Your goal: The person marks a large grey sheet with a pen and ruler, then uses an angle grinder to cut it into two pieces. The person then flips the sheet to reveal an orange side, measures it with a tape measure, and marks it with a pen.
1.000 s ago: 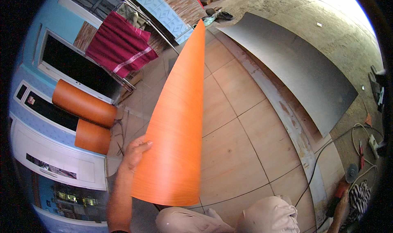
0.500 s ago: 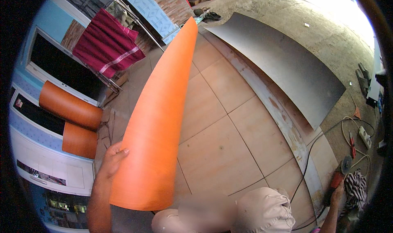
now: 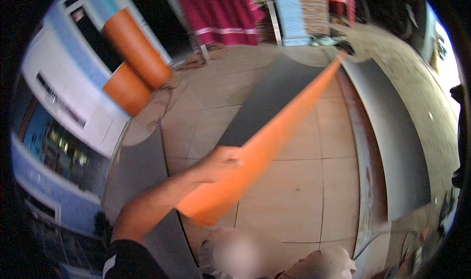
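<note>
A tiled floor of large, smooth tan squares with thin dark joints fills the middle of the frame. Along the right side lies a broad grey sheet, flat and matte, its long edge bowed by the lens, with a rusty brown strip running beside it. A second dark grey panel lies on the tiles in the upper middle.

Across the centre runs a long orange sheet, thin, smooth and stiff-looking, seen nearly edge-on. It tapers from a wide rounded end at lower centre to a narrow tip in the upper right, held up clear of the floor.

At the upper left, two orange rolls, cylindrical and plain, lean against a pale blue and white wall. A dark red cloth with pale stripes hangs at the top centre.

The left hand reaches in from the lower left on a bare forearm, and its fingers are closed over the near edge of the orange sheet, gripping it. The right hand is out of the frame.
</note>
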Tool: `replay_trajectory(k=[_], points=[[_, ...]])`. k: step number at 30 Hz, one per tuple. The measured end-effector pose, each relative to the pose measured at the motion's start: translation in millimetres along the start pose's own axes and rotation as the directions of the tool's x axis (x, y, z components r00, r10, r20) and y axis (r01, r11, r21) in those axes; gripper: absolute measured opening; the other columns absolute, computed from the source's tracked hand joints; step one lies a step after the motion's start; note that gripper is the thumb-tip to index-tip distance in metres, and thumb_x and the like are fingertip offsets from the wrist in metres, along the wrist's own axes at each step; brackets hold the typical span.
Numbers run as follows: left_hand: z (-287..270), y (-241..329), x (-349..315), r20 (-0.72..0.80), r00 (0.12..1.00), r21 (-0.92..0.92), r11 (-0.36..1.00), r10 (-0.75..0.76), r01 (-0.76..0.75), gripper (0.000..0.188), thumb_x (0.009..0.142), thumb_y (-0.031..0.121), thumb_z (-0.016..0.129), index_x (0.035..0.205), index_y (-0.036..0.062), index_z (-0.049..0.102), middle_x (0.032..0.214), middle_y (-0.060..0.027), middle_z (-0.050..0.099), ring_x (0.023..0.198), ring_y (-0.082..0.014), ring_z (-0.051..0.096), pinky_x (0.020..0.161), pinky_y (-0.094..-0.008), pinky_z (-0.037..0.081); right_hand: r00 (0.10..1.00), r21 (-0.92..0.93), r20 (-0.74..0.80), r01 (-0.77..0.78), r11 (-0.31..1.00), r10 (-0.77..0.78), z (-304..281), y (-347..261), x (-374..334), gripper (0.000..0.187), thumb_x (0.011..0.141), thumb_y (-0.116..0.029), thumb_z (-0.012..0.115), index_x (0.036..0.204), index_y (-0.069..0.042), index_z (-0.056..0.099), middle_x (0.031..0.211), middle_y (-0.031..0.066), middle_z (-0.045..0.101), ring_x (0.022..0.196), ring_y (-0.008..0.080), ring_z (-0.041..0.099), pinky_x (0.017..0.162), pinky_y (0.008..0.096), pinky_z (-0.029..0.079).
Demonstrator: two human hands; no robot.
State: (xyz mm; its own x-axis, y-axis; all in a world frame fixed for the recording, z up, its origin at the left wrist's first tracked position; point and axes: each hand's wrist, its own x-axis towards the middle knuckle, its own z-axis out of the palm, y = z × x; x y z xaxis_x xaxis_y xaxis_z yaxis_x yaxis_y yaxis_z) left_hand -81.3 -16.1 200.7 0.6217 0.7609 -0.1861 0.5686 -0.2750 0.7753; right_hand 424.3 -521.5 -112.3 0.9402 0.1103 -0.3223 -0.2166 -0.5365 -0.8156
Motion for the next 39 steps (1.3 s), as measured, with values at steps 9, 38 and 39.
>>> replay_trajectory(k=[9,38,39], points=[[110,-14,30,0.147,0.983,0.002,0.994,-0.106,0.107,0.025,0.094,0.013,0.06,0.112,-0.0013,0.069,0.08,-0.0079,0.068,0.08,-0.0099,0.059,0.071,-0.0362,0.051,0.911,-0.237,0.124,0.413,0.879,-0.394,97,-51,-46,0.04,0.1,-0.021,0.065,0.134,-0.002,0.056,0.118,0.0144,0.067,0.101,0.026,0.068,0.082,0.0351,0.056],[210,-201,-120,-0.226,0.91,0.162,0.908,-0.348,0.387,0.074,0.093,0.048,0.071,0.143,-0.0046,0.054,0.16,-0.0321,0.034,0.149,-0.0474,0.032,0.122,-0.0549,0.028,0.316,-0.377,0.917,0.475,0.795,0.246,294,-271,-169,0.075,0.1,-0.046,0.068,0.146,0.009,0.044,0.108,0.0182,0.072,0.097,0.0236,0.072,0.078,0.0388,0.058],[218,-207,-130,-0.239,0.906,0.182,0.9,-0.349,0.395,0.074,0.093,0.047,0.071,0.143,-0.0046,0.054,0.161,-0.032,0.032,0.149,-0.0474,0.031,0.122,-0.0557,0.028,0.31,-0.409,0.909,0.537,0.738,0.278,297,-274,-167,0.076,0.099,-0.047,0.068,0.145,0.009,0.045,0.106,0.0178,0.073,0.096,0.0227,0.073,0.077,0.0385,0.059]])
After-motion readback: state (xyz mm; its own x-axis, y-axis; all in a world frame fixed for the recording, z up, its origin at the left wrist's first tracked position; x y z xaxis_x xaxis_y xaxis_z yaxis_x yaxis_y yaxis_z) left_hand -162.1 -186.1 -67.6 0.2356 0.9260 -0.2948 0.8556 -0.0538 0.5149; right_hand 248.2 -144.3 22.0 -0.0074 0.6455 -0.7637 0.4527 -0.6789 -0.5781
